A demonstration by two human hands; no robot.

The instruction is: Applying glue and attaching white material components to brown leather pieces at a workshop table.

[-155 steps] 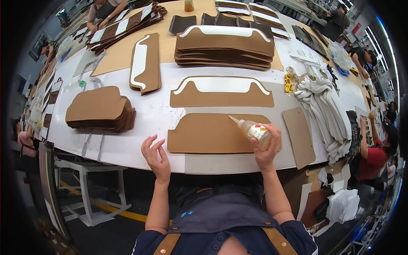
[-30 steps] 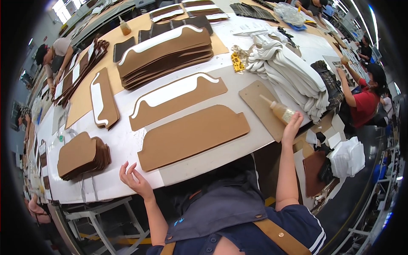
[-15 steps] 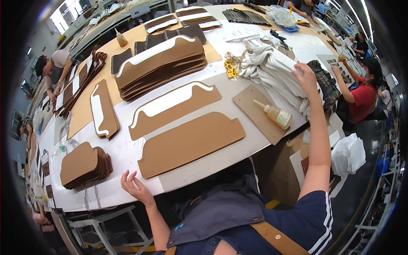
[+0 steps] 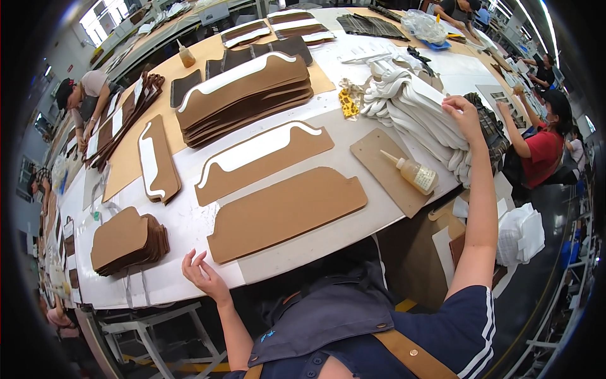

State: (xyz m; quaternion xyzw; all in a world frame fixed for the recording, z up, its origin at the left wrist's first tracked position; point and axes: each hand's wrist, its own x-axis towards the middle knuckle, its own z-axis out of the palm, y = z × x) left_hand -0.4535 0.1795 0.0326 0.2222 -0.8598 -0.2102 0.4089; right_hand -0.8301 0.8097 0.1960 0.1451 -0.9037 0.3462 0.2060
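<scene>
My right hand (image 4: 466,119) reaches over the heap of white strips (image 4: 413,101) at the right, its fingertips drawn together on the edge of a top strip. By the table's front edge, my left hand (image 4: 206,276) is held with loosely curled fingers apart, holding nothing. Just beyond it lies a flat brown panel (image 4: 287,211) with a notched outline. Behind that is a second brown panel (image 4: 221,180) carrying a white shaped piece (image 4: 255,155). A bottle with a pointed nozzle (image 4: 418,175) lies on a tan board (image 4: 385,165) near the strips.
A tall stack of brown panels (image 4: 246,104) stands further back, and a smaller stack (image 4: 123,243) at front left. A narrow brown piece (image 4: 162,167) lies between. Another nozzle bottle (image 4: 186,55) stands at the back. Co-workers work at left (image 4: 95,88) and right (image 4: 540,142).
My right hand's fingers have closed together at the edge of the white strips. My left hand has hardly moved. The view has shifted slightly.
</scene>
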